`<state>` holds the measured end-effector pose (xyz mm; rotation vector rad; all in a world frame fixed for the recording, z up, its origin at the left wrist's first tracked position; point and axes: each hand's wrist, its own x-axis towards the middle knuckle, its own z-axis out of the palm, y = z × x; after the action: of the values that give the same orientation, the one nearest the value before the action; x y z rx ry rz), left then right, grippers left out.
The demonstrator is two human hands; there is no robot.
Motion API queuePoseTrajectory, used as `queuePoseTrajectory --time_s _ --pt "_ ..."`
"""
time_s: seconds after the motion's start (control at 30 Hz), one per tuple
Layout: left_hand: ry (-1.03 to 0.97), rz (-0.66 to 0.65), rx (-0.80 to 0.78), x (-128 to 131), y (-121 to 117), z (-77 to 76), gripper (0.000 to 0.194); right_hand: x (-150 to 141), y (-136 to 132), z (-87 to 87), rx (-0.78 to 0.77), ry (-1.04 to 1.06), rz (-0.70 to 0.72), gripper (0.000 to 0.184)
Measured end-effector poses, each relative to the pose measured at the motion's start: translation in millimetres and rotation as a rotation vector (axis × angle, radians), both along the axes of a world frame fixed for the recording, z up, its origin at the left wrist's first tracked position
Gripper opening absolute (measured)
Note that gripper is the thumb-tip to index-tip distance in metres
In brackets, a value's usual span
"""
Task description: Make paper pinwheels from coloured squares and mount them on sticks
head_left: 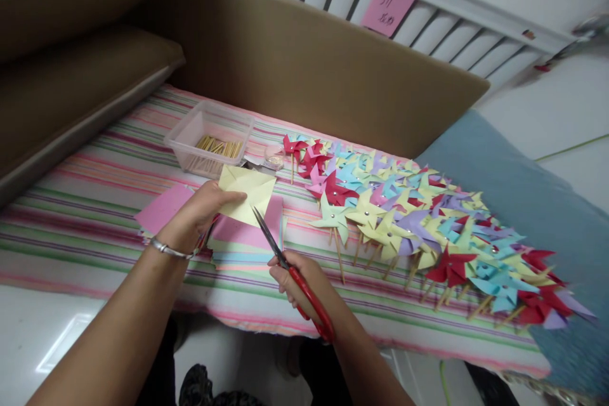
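My left hand [202,206] grips a square of pale yellow paper [254,185] by its left side, thumb on top. Faint crease lines run across the sheet. Red-handled scissors [304,288] are in my right hand [297,276], fingers closed about the handles. Their blade tips meet the lower right part of the yellow paper. Below that sheet lies a stack of coloured paper [247,231], pink uppermost. Another pink-topped stack [164,208] rests left of it, partly behind my left wrist.
Many finished paper pinwheels [387,228] on sticks spread over the right of the striped cloth [95,203]. A clear plastic box [183,139] of short sticks stands behind my left hand, with a small round container [273,157] nearby. A brown board [304,57] rises at the back.
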<state>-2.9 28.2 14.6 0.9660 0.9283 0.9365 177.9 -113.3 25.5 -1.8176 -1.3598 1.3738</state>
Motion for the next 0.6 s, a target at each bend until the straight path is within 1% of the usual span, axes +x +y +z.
queuePoseTrajectory --time_s 0.13,0.23,0.37,0.47,0.6 --pt "0.013 -0.025 -0.002 -0.4 1.1 -4.6 0.039 -0.6 0.8 1.7 -0.009 0.021 -0.022 0.022" --pt "-0.002 -0.038 0.001 0.1 1.3 -7.0 0.042 -0.5 1.3 2.9 -0.008 0.02 -0.027 0.022" --pt "0.001 -0.052 0.011 2.2 0.1 -6.7 0.044 -0.6 0.8 5.5 0.004 0.01 -0.027 0.023" --pt "-0.012 -0.074 0.019 3.0 -0.4 -6.2 0.043 -1.0 0.0 6.8 -0.001 0.014 -0.029 0.023" --pt "0.009 -0.072 0.018 2.8 -1.1 -5.6 0.041 -1.8 -0.2 6.7 -0.016 0.037 -0.033 0.024"
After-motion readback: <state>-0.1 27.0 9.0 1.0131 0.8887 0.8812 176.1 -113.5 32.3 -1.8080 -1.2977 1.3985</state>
